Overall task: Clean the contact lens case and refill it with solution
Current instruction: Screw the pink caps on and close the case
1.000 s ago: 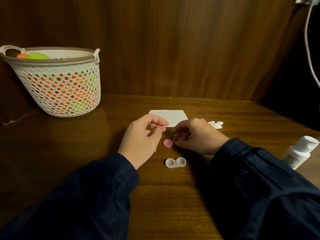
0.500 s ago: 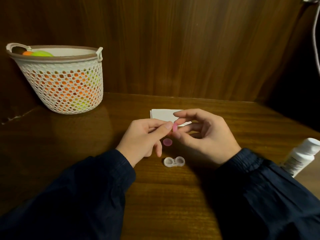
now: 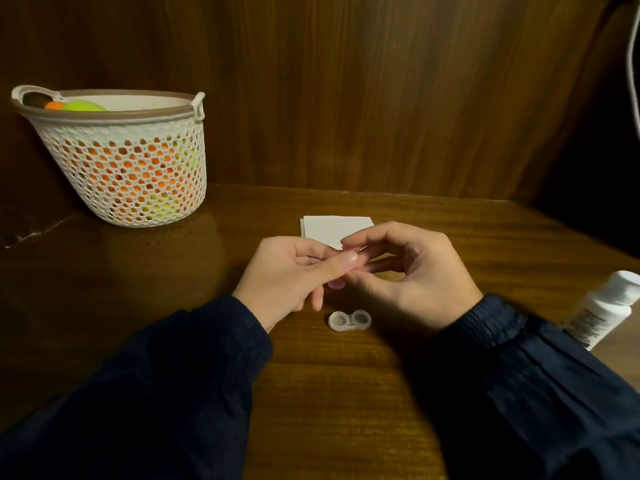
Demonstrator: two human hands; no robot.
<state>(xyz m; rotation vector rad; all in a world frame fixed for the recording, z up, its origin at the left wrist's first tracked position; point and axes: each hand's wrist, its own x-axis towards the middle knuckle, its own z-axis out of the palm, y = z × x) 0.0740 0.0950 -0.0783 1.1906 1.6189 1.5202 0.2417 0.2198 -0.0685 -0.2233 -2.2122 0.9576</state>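
Note:
The clear contact lens case point(image 3: 349, 321) lies on the wooden table point(image 3: 194, 271) with both wells uncapped. Just behind it a pink cap point(image 3: 335, 285) lies on the table, half hidden under my fingers. My left hand point(image 3: 291, 271) and my right hand point(image 3: 412, 271) meet fingertip to fingertip above that cap. They pinch a second small pink cap between them, which my left thumb almost fully hides. A white solution bottle point(image 3: 602, 310) stands tilted at the right edge, beside my right sleeve.
A folded white tissue point(image 3: 332, 228) lies flat behind my hands. A white mesh basket point(image 3: 121, 161) with orange and green things inside stands at the back left. A wooden wall closes the back. A white cable point(image 3: 633, 64) hangs at the top right.
My right hand has lifted one pink cap off the table and my left hand has come in to pinch it too. The other cap and the case have stayed put.

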